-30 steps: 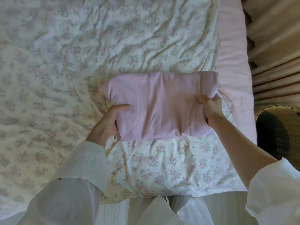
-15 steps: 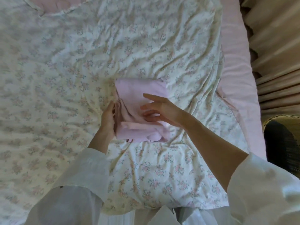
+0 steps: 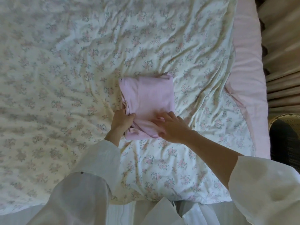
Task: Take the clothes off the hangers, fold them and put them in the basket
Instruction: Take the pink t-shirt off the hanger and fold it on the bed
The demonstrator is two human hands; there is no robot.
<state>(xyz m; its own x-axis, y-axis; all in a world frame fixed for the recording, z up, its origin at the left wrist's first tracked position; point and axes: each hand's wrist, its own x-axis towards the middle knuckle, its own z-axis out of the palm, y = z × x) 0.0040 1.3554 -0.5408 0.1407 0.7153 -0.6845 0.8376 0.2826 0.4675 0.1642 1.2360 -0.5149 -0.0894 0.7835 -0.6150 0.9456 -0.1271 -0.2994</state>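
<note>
2 hands on folded pink garment [image 3: 146,101], left hand [image 3: 121,118] gripping edge, right hand [image 3: 172,127] flat atop.

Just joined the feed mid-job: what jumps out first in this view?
A folded pink garment lies mid-frame on the floral bedspread. The left hand grips its near left edge, while the right hand lies flat on its near right corner. A dark woven basket sits at the right edge, beside the bed.
</note>
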